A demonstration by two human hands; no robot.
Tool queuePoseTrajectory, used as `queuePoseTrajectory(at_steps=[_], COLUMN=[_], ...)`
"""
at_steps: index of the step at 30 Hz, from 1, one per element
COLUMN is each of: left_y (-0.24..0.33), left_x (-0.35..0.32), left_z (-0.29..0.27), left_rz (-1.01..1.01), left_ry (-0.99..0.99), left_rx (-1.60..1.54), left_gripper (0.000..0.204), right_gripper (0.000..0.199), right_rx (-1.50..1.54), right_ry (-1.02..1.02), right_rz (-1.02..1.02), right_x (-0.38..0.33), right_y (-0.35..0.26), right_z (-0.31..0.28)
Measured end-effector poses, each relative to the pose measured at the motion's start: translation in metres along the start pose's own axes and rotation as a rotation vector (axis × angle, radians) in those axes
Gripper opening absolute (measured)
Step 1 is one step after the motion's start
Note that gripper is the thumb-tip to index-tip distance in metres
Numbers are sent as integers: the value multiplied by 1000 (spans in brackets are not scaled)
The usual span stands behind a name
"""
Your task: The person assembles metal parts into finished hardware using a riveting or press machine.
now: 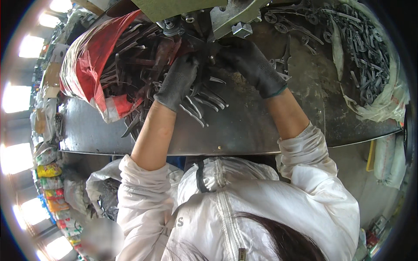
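Both my hands wear dark grey work gloves and meet under the green press-like machine [191,8]. My left hand [180,76] is closed, its fingers curled in the shadow by the machine's metal jaw. From the other side my right hand [248,61] reaches in, fingers bent inward towards the same spot. Whatever they grip is too dark to make out. Below my left hand lie several curved grey metal handles [204,102] on the metal tabletop [244,135]. A shiny metal block [242,29] is fixed on the machine above my right hand.
On the left, a red and white woven sack [89,65] lies open, full of dark metal strips. An open pale sack [383,111] at the right holds many grey metal parts. Loose ring-ended parts [283,28] lie near the back right. Stacked bags [50,182] stand beyond the table's left side.
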State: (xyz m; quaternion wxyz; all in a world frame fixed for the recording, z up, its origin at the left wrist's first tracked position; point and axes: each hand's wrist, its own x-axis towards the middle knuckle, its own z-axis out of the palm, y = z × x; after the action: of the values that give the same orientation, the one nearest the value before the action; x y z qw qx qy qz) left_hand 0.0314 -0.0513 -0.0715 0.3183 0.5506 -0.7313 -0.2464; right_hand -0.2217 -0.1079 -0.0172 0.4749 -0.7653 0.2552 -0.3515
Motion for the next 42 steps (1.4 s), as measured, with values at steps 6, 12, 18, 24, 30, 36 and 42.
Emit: queuePoseTrajectory(at_steps=[6,12,18,24,30,36,42], left_y=[-37,77,150,72,-29,-41,0], left_x=[3,-2,-101,-245,-299,-263,-234], left_z=[-4,-4,-53,-119,-159,-185,-164], left_rz=[-104,77,-342,-645,-896,-863,-1094], left_ry=[4,153,441,604,729,294,-17], left_rx=[-6,525,306,426,-365,32,-236], left_gripper=[32,30,20,20,40,45,47], right_gripper=[34,22,16,23,25,28,25], right_rx=[264,31,478,429,415,327,374], right_ry=[47,-124,3,4,38,17,-13], right_rz=[218,-62,481,458,436,568,570], right_x=[14,12,2,0,3,-8,-11], right_y=[-19,78,35,20,-11,-2,8], right_z=[21,14,16,15,15,16,16])
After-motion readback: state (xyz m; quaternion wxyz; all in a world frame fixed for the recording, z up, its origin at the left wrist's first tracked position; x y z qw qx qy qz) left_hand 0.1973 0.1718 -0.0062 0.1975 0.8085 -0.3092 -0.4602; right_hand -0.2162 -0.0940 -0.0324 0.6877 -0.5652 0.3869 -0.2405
